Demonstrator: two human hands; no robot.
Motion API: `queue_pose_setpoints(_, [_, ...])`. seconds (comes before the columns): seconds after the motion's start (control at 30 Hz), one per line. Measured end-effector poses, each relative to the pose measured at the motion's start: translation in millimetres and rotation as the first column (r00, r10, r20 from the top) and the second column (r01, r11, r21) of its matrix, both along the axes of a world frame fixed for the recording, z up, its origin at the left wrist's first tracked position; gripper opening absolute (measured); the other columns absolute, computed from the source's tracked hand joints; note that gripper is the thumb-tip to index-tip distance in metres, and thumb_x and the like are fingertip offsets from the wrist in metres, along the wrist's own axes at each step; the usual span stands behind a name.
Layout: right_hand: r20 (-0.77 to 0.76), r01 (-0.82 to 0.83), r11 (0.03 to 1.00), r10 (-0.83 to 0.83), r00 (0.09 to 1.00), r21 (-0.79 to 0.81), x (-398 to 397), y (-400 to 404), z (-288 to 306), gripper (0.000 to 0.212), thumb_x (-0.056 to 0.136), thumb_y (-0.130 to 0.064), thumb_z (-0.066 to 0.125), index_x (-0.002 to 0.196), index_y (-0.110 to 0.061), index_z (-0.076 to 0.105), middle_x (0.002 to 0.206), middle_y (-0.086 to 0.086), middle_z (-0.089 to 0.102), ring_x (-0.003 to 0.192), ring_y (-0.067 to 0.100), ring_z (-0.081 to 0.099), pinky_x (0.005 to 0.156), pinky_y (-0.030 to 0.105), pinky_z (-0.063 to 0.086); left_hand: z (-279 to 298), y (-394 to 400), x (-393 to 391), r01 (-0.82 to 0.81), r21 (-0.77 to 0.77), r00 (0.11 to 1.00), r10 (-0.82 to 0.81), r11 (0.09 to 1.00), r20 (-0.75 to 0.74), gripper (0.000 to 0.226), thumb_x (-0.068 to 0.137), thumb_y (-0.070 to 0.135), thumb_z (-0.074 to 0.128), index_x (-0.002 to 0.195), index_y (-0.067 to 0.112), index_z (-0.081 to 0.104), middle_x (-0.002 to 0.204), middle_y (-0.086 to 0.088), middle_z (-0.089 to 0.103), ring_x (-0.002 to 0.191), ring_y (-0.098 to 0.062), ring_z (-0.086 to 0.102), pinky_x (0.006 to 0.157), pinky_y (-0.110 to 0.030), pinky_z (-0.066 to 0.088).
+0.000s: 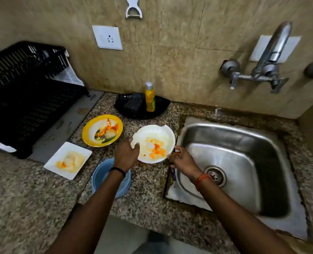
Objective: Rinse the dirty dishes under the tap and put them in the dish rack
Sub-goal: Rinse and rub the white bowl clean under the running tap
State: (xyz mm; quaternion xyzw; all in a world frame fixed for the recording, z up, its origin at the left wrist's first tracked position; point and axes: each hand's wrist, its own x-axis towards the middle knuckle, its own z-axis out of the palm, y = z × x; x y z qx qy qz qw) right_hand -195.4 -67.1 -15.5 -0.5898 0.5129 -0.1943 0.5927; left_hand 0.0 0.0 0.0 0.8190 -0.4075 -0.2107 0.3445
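From the head camera, I take the square stainless-steel sink (pixel 230 163) as my landmark: the round white bowl smeared with orange sauce (pixel 154 143) sits just to its left, at the sink's left rim, over the speckled granite counter (pixel 33 198), and I have it between both hands. My left hand (pixel 126 153) grips the bowl's edge farthest from the sink, thumb hooked over the rim; my right hand (pixel 179 159) is at the edge nearest the sink, fingers curled under the rim, though how firmly they pinch I cannot tell. A round bowl has no long axis to mind; what matters is that the basin lies straight to its right, on my right hand's side, and the wall-mounted chrome tap (pixel 273 52) stands beyond the sink's far edge. No water shows running. Both forearms reach forward, the right one crossing the sink's near-left corner. I judge the next move is a short carry rightward, under the spout. Farther left of the sink wait the yellow-rimmed round plate (pixel 102 131), the square white plate (pixel 67 160), a pale blue plastic bowl (pixel 101 176) under my left wrist, and farthest left the black plastic dish rack (pixel 25 107).
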Motion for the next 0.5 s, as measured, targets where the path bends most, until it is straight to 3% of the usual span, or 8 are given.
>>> queue_pose_setpoints(0.2, [-0.064,0.195,0.978,-0.191,0.98,0.072,29.0,-20.1,-9.5,0.052,0.09,-0.02,0.065,0.137,-0.013,0.043,0.121,0.008,0.061,0.111,0.029,0.061,0.094,0.051,0.052,-16.1,-29.4,33.7,0.045,0.176,0.996,-0.03,0.983,-0.083,0.036,0.094,0.023,0.053,0.122,0.003,0.06,0.118,-0.017,0.064,0.109,-0.037,0.059,0.083,-0.04,0.049])
queue_pose_setpoints(0.3, [-0.07,0.247,0.964,-0.241,0.968,0.094,37.2,-29.7,-13.4,0.04,0.091,-0.019,0.063,0.129,-0.012,0.05,0.117,0.01,0.062,0.105,0.031,0.064,0.083,0.051,0.057,-22.6,-40.6,46.5,0.051,0.187,0.994,-0.031,0.981,-0.108,0.024,0.094,0.014,0.051,0.108,-0.001,0.065,0.103,-0.022,0.066,0.098,-0.039,0.059,0.073,-0.036,0.041])
queue_pose_setpoints(0.5, [-0.13,0.236,0.971,-0.23,0.965,0.037,43.3,-39.5,-25.8,0.032,0.087,-0.013,0.061,0.119,-0.009,0.061,0.112,0.011,0.067,0.099,0.031,0.067,0.079,0.054,0.058,-34.2,-51.7,60.4,0.075,0.195,0.969,-0.025,0.978,-0.245,0.018,0.088,0.004,0.057,0.104,0.003,0.066,0.107,-0.024,0.066,0.099,-0.04,0.061,0.083,-0.048,0.052])
